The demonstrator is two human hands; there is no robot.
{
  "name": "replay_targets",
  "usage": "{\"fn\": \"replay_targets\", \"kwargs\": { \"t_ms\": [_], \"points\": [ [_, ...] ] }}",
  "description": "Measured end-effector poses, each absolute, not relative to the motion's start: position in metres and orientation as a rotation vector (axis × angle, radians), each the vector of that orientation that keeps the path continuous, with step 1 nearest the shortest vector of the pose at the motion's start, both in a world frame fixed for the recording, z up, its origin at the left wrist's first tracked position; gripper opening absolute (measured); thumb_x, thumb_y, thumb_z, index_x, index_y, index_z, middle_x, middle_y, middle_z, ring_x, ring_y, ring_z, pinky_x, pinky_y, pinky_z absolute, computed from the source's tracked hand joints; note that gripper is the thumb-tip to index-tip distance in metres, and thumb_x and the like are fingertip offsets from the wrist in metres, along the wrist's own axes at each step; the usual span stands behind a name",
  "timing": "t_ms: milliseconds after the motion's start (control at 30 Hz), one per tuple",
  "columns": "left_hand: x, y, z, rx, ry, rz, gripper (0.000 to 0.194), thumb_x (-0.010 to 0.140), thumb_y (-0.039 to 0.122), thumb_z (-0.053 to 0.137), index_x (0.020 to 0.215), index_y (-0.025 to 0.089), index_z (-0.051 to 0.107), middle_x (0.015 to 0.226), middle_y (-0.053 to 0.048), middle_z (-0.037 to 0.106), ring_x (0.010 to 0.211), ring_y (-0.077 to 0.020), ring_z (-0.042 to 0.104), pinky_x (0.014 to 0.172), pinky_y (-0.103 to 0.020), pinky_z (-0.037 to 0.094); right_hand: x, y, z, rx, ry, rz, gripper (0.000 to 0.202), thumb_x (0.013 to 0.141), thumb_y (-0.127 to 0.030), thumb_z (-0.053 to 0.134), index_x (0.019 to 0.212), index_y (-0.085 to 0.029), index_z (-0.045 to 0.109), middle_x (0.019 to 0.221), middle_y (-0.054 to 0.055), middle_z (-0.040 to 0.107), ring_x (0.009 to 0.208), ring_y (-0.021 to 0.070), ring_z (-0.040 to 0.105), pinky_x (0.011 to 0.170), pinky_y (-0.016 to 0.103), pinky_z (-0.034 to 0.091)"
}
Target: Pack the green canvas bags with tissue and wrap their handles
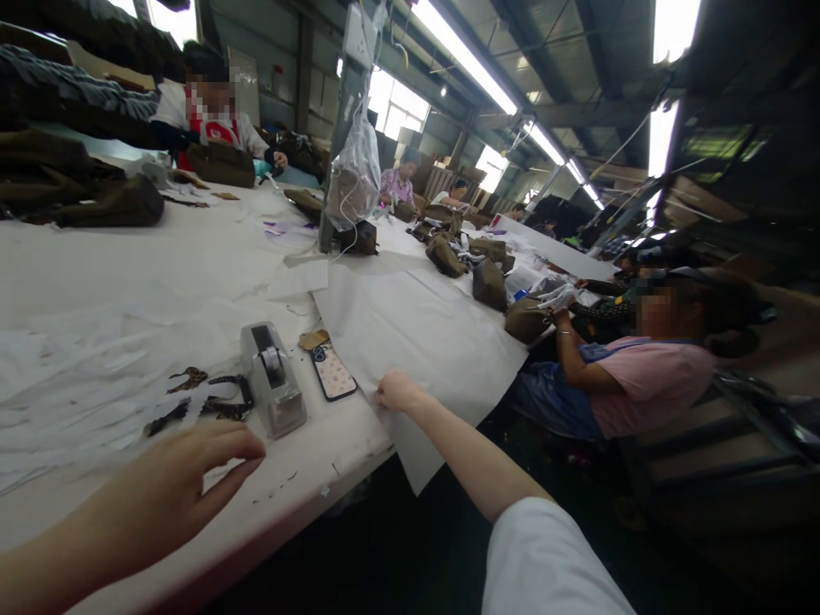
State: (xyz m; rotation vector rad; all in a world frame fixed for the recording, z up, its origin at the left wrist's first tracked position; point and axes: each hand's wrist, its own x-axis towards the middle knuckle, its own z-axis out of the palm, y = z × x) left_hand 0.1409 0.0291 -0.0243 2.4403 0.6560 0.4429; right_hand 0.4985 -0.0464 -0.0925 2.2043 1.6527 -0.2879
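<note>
A large white paper sheet [423,320] lies over the table and hangs past its front edge. My right hand [398,391] pinches this sheet near its left edge, with the fingertips partly hidden from view. My left hand [202,470] hovers low over the near part of the table, thumb and forefinger slightly apart and nothing visible between them. Just beyond it stands a grey tape dispenser [272,380]. Between the dispenser and the sheet lies a phone in a patterned case [333,371].
White paper strips [70,393] and dark scraps [227,397] spread over the left side. A metal post [339,128] with a hanging plastic bag [355,175] rises from the table. Olive-brown bags [490,282] line the right edge, where a co-worker in pink [653,376] sits.
</note>
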Motion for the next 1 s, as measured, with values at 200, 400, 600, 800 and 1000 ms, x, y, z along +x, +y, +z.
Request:
{"fn": "replay_targets", "kwargs": {
  "t_ms": [200,400,600,800,1000],
  "points": [
    [0.208,0.029,-0.031,2.339,0.572,0.211,0.024,0.082,0.04,0.054,0.079,0.028,0.074,0.081,-0.002,0.073,0.074,-0.021,0.064,0.07,-0.029,0.047,0.496,-0.053,-0.102,2.201,1.744,-0.21,0.03,0.092,-0.02,0.049,0.1,-0.01,0.076,0.106,0.021,0.073,0.101,0.0291,0.069,0.083,0.034,0.051],
    [0.26,0.019,-0.068,1.989,0.684,0.242,0.027,0.08,0.042,0.056,0.087,0.022,0.073,0.085,-0.003,0.075,0.077,-0.0225,0.066,0.074,-0.031,0.049,0.505,-0.058,-0.099,2.26,1.765,-0.2,0.031,0.09,-0.022,0.049,0.101,-0.017,0.077,0.104,0.014,0.075,0.098,0.0252,0.069,0.082,0.03,0.05],
    [0.303,0.004,-0.11,1.719,0.768,0.262,0.022,0.074,0.031,0.062,0.09,0.019,0.072,0.093,-0.008,0.075,0.092,-0.0266,0.068,0.086,-0.035,0.05,0.496,-0.069,-0.093,2.22,1.839,-0.244,0.031,0.085,-0.036,0.06,0.101,-0.016,0.077,0.106,0.014,0.073,0.098,0.0259,0.068,0.082,0.028,0.049],
    [0.343,-0.008,-0.137,1.392,0.851,0.155,0.021,0.085,0.02,0.053,0.099,0.012,0.065,0.09,-0.01,0.074,0.081,-0.0182,0.071,0.072,-0.028,0.056,0.491,-0.067,-0.098,2.237,1.866,-0.26,0.031,0.091,-0.02,0.049,0.094,-0.01,0.078,0.098,0.02,0.073,0.092,0.0268,0.069,0.081,0.032,0.049],
    [0.36,-0.006,-0.143,1.26,0.848,0.143,0.019,0.095,0.025,0.051,0.1,0.011,0.063,0.084,-0.005,0.07,0.06,-0.0113,0.065,0.053,-0.023,0.051,0.495,-0.075,-0.088,2.264,2.032,-0.308,0.028,0.094,-0.022,0.049,0.098,-0.019,0.076,0.098,0.007,0.075,0.093,0.0179,0.068,0.08,0.023,0.046]
  ]
}}
